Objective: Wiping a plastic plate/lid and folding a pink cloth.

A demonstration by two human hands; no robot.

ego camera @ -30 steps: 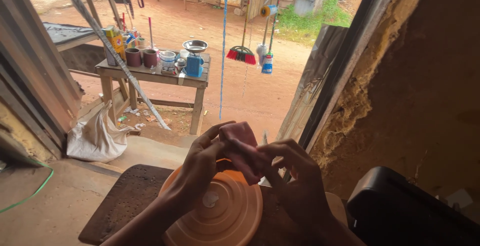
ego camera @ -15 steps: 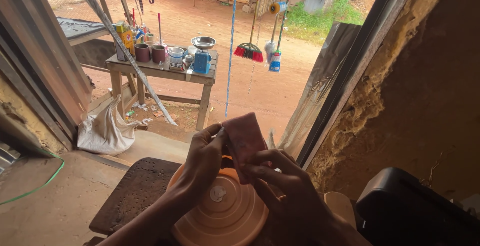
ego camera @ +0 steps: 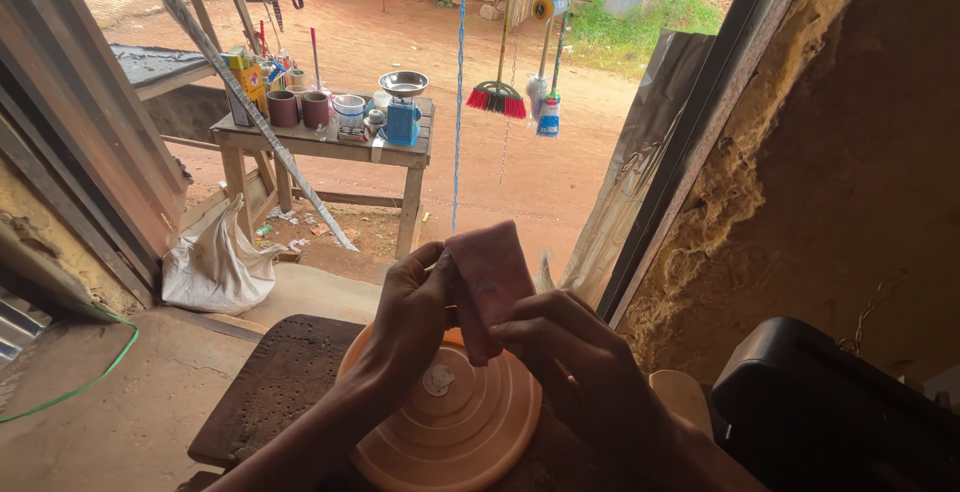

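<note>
My left hand [ego camera: 415,314] and my right hand [ego camera: 575,360] both grip a small pink folded piece of cloth [ego camera: 490,277], held upright between them. Directly beneath the hands lies a round orange plastic lid or plate [ego camera: 450,432] with ridged rings and a small grey disc [ego camera: 438,380] at its centre. The orange plate rests on a dark perforated wooden board [ego camera: 280,392]. My left thumb presses the cloth's left edge; my right fingers pinch its lower right part.
A black box [ego camera: 830,402] sits at the right by a rough mud wall [ego camera: 820,172]. Outside, a wooden table [ego camera: 330,142] carries cups and a blue scale. A white sack [ego camera: 215,267] lies below; a blue string [ego camera: 460,92] and small brooms hang.
The pink cloth has been raised and stood upright between both hands, more unfolded than before. The view has tilted slightly downward and nearer.
</note>
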